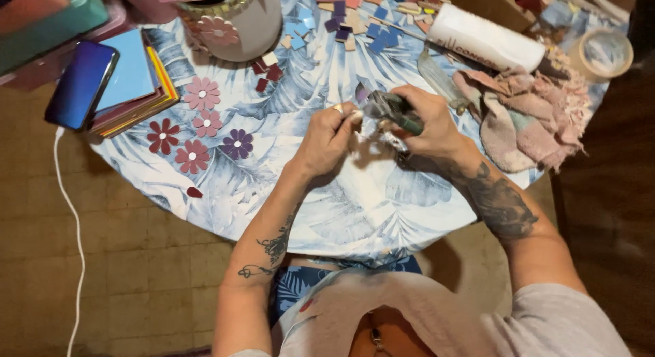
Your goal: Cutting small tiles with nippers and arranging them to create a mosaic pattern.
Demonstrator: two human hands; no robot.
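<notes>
The right hand is gripping a pair of nippers above the round table — fingers wrapped around the handles. The left hand is pinching a small pale piece at the tool's tip, near the mosaic flowers.

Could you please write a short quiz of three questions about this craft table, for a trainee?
1. True or false: the right hand holds a metal plier-like tool.
2. Which thing lies at the table's left edge?
A. a dark blue phone on a stack of coloured sheets
B. a glass of water
C. a laptop
3. Fill in: the left hand pinches a small piece against the tool, and to its left lie several ____ shaped cut-outs on the leaf-patterned tablecloth.

Key: 1 true; 2 A; 3 flower.
</notes>
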